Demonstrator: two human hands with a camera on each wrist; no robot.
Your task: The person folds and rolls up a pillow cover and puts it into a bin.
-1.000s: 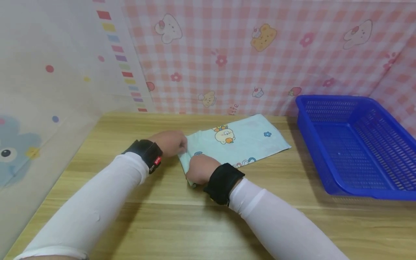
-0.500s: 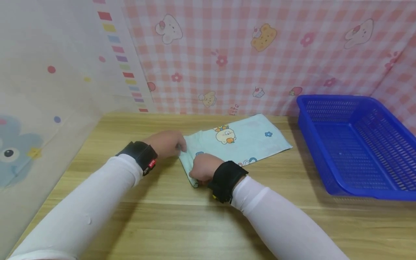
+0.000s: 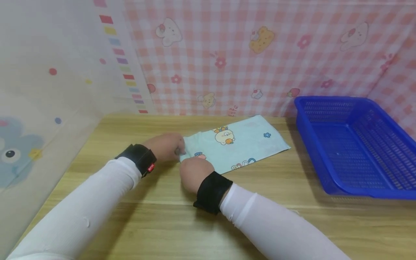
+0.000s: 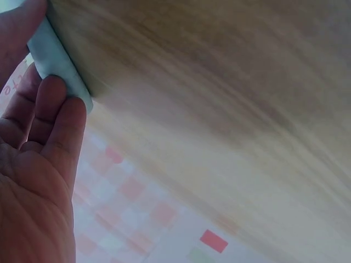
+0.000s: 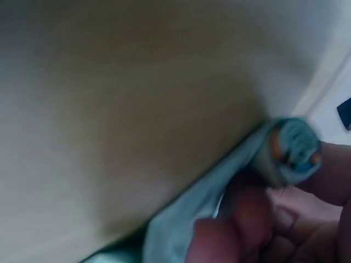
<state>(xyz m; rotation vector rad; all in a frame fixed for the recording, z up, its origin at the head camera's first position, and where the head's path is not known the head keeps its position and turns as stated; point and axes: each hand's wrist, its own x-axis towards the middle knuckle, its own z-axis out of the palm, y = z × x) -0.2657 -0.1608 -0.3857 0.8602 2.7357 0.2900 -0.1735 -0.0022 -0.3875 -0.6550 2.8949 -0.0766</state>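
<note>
A light blue cloth (image 3: pixel 248 139) printed with a bear, rainbows and a flower lies flat on the wooden table, its left end rolled up. My left hand (image 3: pixel 166 146) holds the far part of the roll; in the left wrist view several fingers curl against the blue roll (image 4: pixel 57 63), with the thumb on its other side. At the near end, my right hand (image 3: pixel 196 174) grips the roll and hides that part from the head view. The right wrist view shows the coiled roll end (image 5: pixel 298 143) between thumb and fingers, with the cloth trailing from it.
A blue plastic basket (image 3: pixel 334 186) with mesh sides stands on the table (image 3: pixel 156 224) at the right. Behind the table hangs a pink checked backdrop (image 3: pixel 195 43), and a pale printed sheet (image 3: pixel 48 97) covers the left side.
My right hand shifted slightly right along the cloth, then came back left and nearer, now covering the roll's near end. The left hand has stayed almost in place.
</note>
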